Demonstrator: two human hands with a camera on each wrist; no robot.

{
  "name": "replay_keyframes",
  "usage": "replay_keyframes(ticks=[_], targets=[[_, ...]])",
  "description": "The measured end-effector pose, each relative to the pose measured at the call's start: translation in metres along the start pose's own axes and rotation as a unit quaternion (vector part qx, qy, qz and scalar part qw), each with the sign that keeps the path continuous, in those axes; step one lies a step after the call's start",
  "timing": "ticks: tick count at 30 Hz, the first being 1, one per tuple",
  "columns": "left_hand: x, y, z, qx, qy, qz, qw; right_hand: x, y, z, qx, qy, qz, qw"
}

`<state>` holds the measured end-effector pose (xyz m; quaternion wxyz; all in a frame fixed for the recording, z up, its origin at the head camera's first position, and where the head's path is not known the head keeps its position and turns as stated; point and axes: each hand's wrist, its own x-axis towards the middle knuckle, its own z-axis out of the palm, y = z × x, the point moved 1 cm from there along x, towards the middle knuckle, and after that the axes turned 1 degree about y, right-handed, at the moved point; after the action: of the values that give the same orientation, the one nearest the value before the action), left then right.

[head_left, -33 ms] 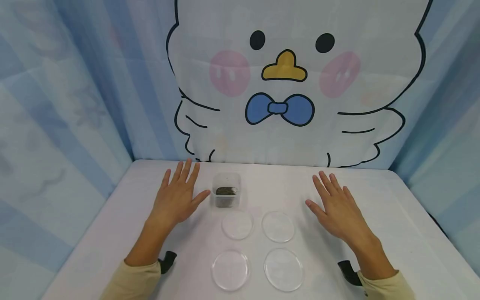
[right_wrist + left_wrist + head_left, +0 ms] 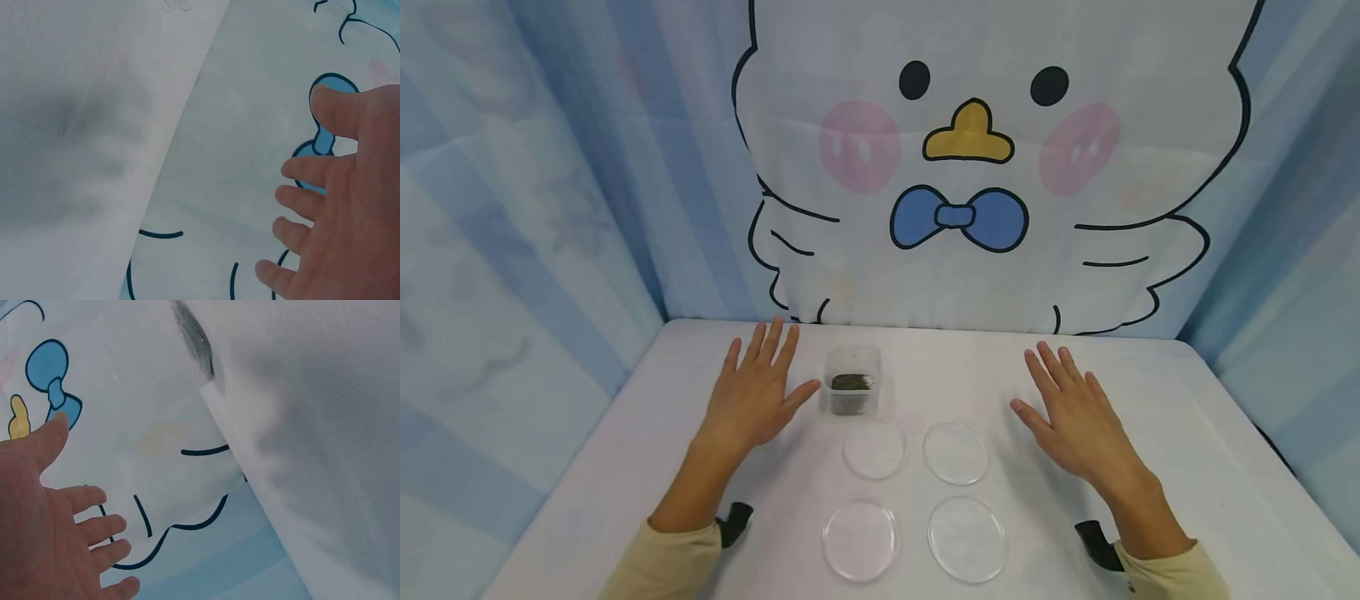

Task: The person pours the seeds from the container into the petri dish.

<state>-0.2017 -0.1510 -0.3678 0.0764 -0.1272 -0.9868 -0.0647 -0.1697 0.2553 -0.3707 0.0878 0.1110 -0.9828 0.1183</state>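
My left hand (image 2: 751, 404) is held with straight, spread fingers, palm down, at the left of the table. Just right of its thumb stands a small clear square box (image 2: 853, 358) with dark, greenish-brown material (image 2: 852, 382) in it. My right hand (image 2: 1078, 429), at the right, also has its fingers extended and holds nothing. Between the hands lie several clear, shallow round dishes, two smaller ones (image 2: 875, 450) (image 2: 957, 454) farther back and two larger ones (image 2: 861, 542) (image 2: 967, 540) nearer. Both wrist views show bare palms, the left (image 2: 44, 531) and the right (image 2: 350, 219).
A white cloth (image 2: 1037, 533) covers the table. Behind it hangs a curtain (image 2: 970, 283) printed with a bird in a blue bow tie, and blue-striped curtains (image 2: 497, 292) close off the sides. Black straps (image 2: 1097, 546) stick out at both sleeve cuffs.
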Motion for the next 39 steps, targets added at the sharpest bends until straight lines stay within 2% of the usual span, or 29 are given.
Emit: replay_keyframes(ticks=[12, 17, 24, 32, 35, 39], targets=[[-0.001, -0.002, -0.001, -0.002, 0.004, 0.007, 1.0000, 0.007, -0.006, 0.004, 0.006, -0.001, -0.015, 0.9999], [0.002, 0.001, -0.002, -0.007, 0.009, 0.014, 0.9998, 0.009, -0.008, 0.005, 0.002, 0.003, -0.021, 0.9998], [0.007, 0.007, -0.002, -0.011, -0.001, 0.019, 0.9998, 0.011, -0.011, 0.004, 0.006, 0.005, -0.029, 0.9995], [0.014, 0.012, 0.000, -0.036, 0.001, 0.046, 0.9983, 0.012, -0.019, 0.005, 0.024, 0.000, -0.035, 0.9991], [0.019, 0.014, 0.003, -0.057, -0.013, 0.063, 0.9963, 0.013, -0.027, 0.009, 0.036, -0.002, -0.051, 0.9980], [0.022, 0.015, 0.012, -0.082, -0.053, 0.078, 0.9922, 0.012, -0.041, 0.019, 0.064, -0.016, -0.073, 0.9951]])
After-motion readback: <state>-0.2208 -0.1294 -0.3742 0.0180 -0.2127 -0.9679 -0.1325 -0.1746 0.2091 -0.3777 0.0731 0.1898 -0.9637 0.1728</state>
